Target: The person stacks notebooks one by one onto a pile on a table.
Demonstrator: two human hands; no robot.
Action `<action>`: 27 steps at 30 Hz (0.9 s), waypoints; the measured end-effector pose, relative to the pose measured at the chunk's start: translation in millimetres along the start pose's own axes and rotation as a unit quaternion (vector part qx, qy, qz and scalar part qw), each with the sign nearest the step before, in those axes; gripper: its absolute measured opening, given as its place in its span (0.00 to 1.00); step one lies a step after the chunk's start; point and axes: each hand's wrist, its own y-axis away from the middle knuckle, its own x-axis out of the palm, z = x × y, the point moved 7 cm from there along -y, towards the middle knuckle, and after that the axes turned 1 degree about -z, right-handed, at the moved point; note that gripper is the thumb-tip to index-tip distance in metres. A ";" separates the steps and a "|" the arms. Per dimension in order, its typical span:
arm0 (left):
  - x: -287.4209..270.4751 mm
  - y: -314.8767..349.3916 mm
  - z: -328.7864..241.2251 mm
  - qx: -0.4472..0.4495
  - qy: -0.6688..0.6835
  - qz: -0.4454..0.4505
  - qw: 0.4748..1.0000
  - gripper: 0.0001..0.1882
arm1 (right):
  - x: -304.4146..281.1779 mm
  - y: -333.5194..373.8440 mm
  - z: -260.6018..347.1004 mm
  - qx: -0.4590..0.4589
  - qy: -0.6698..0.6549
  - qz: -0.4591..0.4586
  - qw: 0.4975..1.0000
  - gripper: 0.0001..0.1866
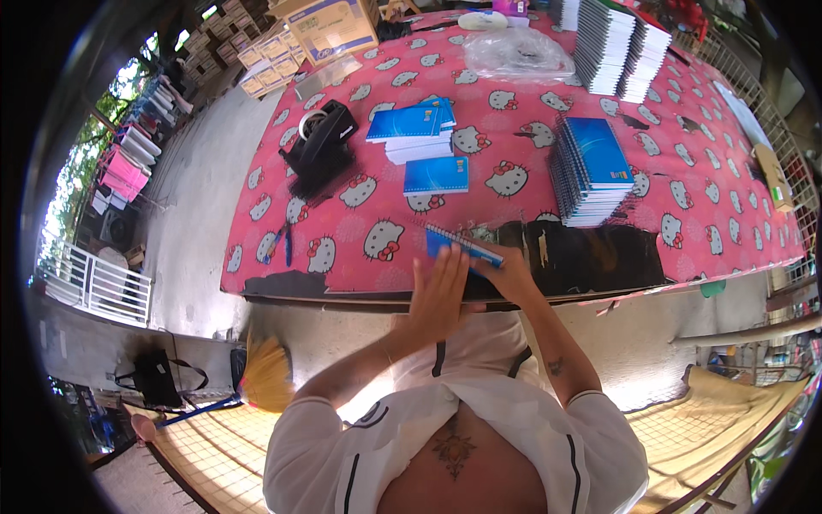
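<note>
A blue spiral notebook (462,247) stands tilted at the near edge of the table (685,223), which has a pink cartoon-cat cloth. My left hand (438,295) lies flat against the notebook's near face, fingers straight. My right hand (507,274) grips the notebook from the right side. A single blue notebook (437,176) lies flat just beyond, and a small stack of blue notebooks (411,130) sits behind it.
A tall pile of blue spiral notebooks (591,171) is on the right, with more stacks (618,47) at the far right. A black tape dispenser (321,141) stands at the left, a clear plastic bag (518,53) and a cardboard box (330,27) at the back. A broom (265,373) lies below the table.
</note>
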 end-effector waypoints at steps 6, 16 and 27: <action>-13.6 -39.1 4.8 0.012 -0.049 0.006 0.999 0.51 | -1.7 2.7 -4.5 -0.002 0.032 0.005 0.999 0.19; -4.1 -19.9 -15.1 0.061 -0.019 -0.028 0.998 0.49 | -2.1 1.7 -4.6 -0.009 0.052 -0.005 0.999 0.19; -7.4 -22.7 -17.9 0.061 0.050 -0.010 0.997 0.49 | 2.6 -0.1 -7.2 -0.063 0.088 -0.010 0.994 0.13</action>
